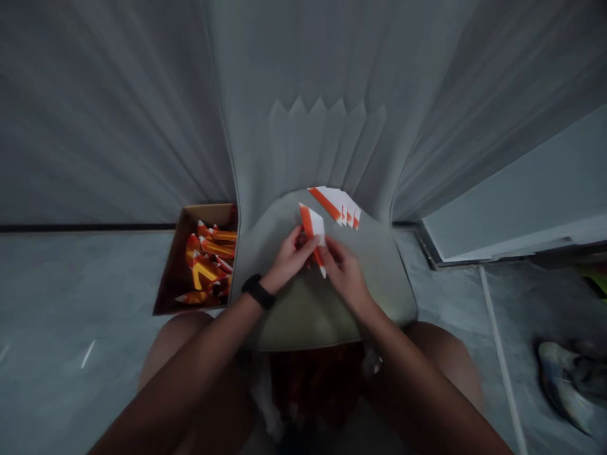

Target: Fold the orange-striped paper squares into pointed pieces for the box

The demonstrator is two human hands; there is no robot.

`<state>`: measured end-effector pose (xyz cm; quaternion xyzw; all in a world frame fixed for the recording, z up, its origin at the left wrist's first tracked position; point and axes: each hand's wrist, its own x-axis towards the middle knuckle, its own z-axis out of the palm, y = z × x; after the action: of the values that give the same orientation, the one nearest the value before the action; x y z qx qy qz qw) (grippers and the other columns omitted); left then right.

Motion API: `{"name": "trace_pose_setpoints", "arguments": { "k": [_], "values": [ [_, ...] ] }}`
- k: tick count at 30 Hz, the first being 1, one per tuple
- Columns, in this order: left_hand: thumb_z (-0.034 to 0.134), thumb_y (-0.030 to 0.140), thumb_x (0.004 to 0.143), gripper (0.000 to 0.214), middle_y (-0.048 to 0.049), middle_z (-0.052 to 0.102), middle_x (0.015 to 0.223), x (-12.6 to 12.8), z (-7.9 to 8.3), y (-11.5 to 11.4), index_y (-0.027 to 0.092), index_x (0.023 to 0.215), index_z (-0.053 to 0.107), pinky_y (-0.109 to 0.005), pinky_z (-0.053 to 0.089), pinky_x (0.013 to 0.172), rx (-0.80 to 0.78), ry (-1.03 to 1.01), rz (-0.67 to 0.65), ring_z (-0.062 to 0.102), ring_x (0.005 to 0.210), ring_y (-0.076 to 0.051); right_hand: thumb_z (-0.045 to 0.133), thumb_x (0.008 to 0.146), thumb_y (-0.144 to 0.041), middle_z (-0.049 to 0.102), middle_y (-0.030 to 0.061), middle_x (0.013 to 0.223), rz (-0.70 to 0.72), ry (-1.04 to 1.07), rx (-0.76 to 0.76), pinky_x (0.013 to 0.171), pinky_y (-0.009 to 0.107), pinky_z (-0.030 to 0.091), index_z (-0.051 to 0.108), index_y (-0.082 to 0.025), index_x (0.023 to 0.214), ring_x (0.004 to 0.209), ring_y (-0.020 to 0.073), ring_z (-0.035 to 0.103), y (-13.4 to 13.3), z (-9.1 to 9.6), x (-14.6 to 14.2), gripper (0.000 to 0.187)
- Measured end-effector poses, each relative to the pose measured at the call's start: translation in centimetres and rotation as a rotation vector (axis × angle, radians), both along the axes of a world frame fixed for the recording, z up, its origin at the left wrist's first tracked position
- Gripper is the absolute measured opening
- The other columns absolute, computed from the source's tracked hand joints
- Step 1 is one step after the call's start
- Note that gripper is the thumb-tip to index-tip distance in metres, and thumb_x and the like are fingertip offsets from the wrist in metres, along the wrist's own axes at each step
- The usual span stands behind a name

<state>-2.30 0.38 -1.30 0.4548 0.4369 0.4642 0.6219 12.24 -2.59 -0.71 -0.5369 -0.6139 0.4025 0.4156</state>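
Note:
My left hand and my right hand meet over the seat of a grey chair. Both pinch one folded white and orange paper piece, which stands tilted between the fingertips. A black watch sits on my left wrist. Just beyond the hands, a fanned stack of similar white and orange paper pieces lies on the seat near the chair's back.
A brown cardboard box with several orange, yellow and white folded pieces stands on the floor left of the chair. The chair back rises ahead. A white panel lies to the right, shoes at the far right.

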Motion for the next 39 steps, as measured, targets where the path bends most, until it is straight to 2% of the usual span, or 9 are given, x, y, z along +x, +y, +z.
{"name": "trace_pose_setpoints", "arguments": {
  "k": [5,12,17,23,27,32,39],
  "values": [
    [0.076,0.055,0.077,0.071,-0.0012,0.067,0.083,0.0,-0.5,0.4,0.018,0.134,0.054,-0.024,0.048,0.059,-0.112,-0.175,0.018,0.060,0.065,-0.011,0.051,0.096,-0.049,0.069,0.0076,0.126,0.108,0.067,-0.041,0.097,0.037,0.050,0.062,-0.024,0.133,0.112,0.0245,0.065,-0.2,0.0,-0.4,0.046],
    [0.081,0.048,0.075,0.071,-0.0055,0.070,0.098,-0.3,-0.7,0.4,0.017,0.133,0.055,-0.025,0.052,0.074,-0.079,-0.194,0.010,0.064,0.083,-0.014,0.060,0.091,-0.048,0.070,0.0074,0.123,0.124,0.033,-0.113,0.090,0.039,0.054,0.059,-0.027,0.138,0.103,0.0240,0.066,-0.5,-0.2,-0.4,0.051],
    [0.083,0.047,0.073,0.070,-0.0034,0.067,0.091,-0.6,-0.4,0.2,0.016,0.131,0.057,-0.022,0.049,0.067,-0.051,-0.189,-0.055,0.062,0.077,-0.013,0.060,0.091,-0.046,0.068,0.0079,0.129,0.151,0.118,-0.102,0.100,0.040,0.051,0.060,-0.025,0.136,0.113,0.0245,0.064,-0.5,-0.4,-0.4,0.050],
    [0.086,0.044,0.070,0.076,-0.0009,0.066,0.086,-1.5,0.0,0.3,0.016,0.133,0.054,-0.023,0.049,0.071,-0.025,-0.215,-0.103,0.062,0.077,-0.013,0.062,0.090,-0.052,0.062,0.0068,0.140,0.219,0.247,-0.099,0.111,0.043,0.044,0.059,-0.025,0.138,0.128,0.0249,0.058,-0.4,-0.8,-0.4,0.055],
    [0.085,0.043,0.071,0.076,-0.0007,0.067,0.085,-1.9,-0.1,0.4,0.016,0.134,0.054,-0.024,0.049,0.072,0.019,-0.217,-0.117,0.062,0.076,-0.013,0.061,0.090,-0.056,0.062,0.0067,0.141,0.229,0.277,-0.119,0.112,0.046,0.044,0.056,-0.026,0.141,0.130,0.0265,0.057,-0.4,-1.0,-0.4,0.059],
    [0.085,0.043,0.070,0.076,-0.0011,0.068,0.084,-2.0,-0.4,0.7,0.016,0.134,0.055,-0.024,0.047,0.070,0.056,-0.167,-0.131,0.062,0.075,-0.013,0.064,0.089,-0.055,0.060,0.0067,0.142,0.225,0.303,-0.073,0.115,0.047,0.041,0.058,-0.029,0.139,0.133,0.0263,0.055,-0.3,-1.2,-0.7,0.057],
    [0.084,0.044,0.071,0.073,-0.0011,0.066,0.081,-1.7,-0.1,0.6,0.015,0.132,0.056,-0.024,0.047,0.068,0.114,-0.091,-0.122,0.060,0.073,-0.014,0.059,0.091,-0.059,0.062,0.0068,0.141,0.218,0.292,-0.074,0.114,0.049,0.042,0.060,-0.028,0.137,0.132,0.0274,0.057,0.1,-1.4,-0.4,0.056]
  ]
}}
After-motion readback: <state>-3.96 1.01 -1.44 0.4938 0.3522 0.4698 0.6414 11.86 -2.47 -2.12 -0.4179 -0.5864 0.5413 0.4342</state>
